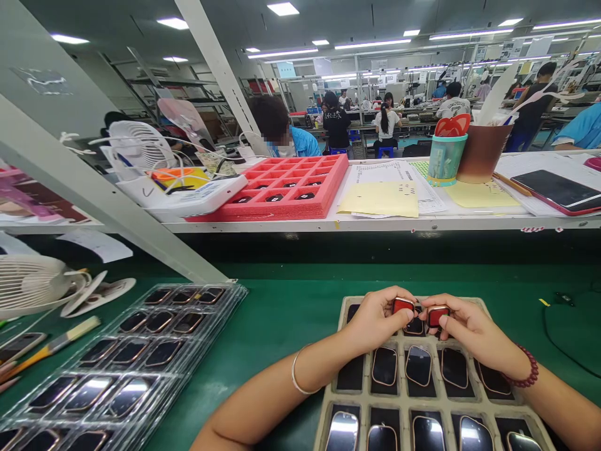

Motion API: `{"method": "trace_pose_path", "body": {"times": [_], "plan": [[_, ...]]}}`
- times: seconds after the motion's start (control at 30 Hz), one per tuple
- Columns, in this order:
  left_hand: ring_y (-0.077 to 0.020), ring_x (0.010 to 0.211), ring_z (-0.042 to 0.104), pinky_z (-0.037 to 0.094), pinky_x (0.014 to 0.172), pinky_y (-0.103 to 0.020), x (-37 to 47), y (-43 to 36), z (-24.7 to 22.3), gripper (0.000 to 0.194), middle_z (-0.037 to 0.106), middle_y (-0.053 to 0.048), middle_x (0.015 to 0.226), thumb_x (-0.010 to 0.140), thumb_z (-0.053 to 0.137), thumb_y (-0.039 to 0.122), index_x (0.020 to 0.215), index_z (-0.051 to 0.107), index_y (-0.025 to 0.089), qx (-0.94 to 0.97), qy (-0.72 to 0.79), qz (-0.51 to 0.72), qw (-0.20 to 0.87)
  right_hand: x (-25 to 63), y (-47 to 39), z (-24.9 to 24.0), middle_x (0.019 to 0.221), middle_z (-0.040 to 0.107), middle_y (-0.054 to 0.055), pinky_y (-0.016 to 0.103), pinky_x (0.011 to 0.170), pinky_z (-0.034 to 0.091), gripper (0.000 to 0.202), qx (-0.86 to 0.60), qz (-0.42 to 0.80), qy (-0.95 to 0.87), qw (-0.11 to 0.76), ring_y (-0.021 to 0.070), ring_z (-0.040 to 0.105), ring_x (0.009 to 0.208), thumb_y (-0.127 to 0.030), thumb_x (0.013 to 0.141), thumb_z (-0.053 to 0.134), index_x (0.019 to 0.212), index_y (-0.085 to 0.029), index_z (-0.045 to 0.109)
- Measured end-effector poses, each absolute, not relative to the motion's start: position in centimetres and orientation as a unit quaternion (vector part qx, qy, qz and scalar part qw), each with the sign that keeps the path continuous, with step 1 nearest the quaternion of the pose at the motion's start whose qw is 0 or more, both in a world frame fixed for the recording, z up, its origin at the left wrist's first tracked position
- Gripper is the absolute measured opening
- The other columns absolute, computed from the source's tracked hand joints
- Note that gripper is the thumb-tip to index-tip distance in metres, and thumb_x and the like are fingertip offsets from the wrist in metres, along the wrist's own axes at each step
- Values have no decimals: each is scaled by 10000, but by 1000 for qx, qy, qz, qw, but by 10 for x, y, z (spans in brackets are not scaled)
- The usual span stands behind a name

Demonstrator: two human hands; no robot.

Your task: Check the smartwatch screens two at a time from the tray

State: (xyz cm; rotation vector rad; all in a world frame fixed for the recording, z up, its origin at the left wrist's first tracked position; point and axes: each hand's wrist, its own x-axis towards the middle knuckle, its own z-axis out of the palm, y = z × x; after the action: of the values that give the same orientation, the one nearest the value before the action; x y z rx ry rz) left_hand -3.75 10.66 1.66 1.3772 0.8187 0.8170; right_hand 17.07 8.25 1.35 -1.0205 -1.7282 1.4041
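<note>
My left hand (pixel 382 316) is closed on a small watch case (pixel 402 305) with a red face, over the back row of a beige tray (pixel 406 404). Close beside it, my right hand (pixel 462 322) pinches another red-faced watch case (pixel 436 316). The two cases are a short gap apart. Below them the tray's compartments hold dark watch faces with gold rims, such as the watch face (pixel 418 365). My hands and forearms hide parts of the back row and some side compartments.
A clear plastic tray (pixel 183 351) of similar watch faces lies left, near a brush (pixel 70 335) and a white fan (pixel 32 285). On the shelf (pixel 291 225) stand a red foam tray (pixel 323 203), papers, cups (pixel 446 156) and a phone (pixel 558 188). People sit beyond.
</note>
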Motion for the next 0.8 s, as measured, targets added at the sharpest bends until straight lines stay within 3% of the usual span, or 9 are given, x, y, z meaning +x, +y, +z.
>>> {"method": "trace_pose_path", "body": {"times": [0.17, 0.33, 0.8], "plan": [[-139, 706, 578, 477, 618, -257, -38, 106, 16, 370, 615, -62, 799, 763, 613, 461, 910, 623, 122, 585, 348, 360, 639, 173, 83, 13, 934, 656, 66, 284, 611, 531, 270, -406, 531, -659, 345, 166, 626, 741, -370, 925, 455, 1076, -204, 606], [-134, 719, 582, 486, 634, -253, -38, 105, 23, 398, 621, -63, 816, 761, 606, 487, 918, 627, 122, 582, 349, 360, 640, 173, 83, 14, 881, 658, 58, 271, 597, 501, 249, -403, 530, -664, 341, 145, 599, 681, -375, 917, 481, 1029, -191, 605], [-129, 745, 577, 478, 707, -269, -36, 107, 16, 277, 621, -56, 888, 742, 612, 224, 1007, 588, 143, 595, 350, 357, 629, 169, 81, 15, 899, 617, 38, 272, 631, 500, 240, -403, 554, -639, 350, 139, 567, 692, -377, 879, 537, 1048, -207, 529]]}}
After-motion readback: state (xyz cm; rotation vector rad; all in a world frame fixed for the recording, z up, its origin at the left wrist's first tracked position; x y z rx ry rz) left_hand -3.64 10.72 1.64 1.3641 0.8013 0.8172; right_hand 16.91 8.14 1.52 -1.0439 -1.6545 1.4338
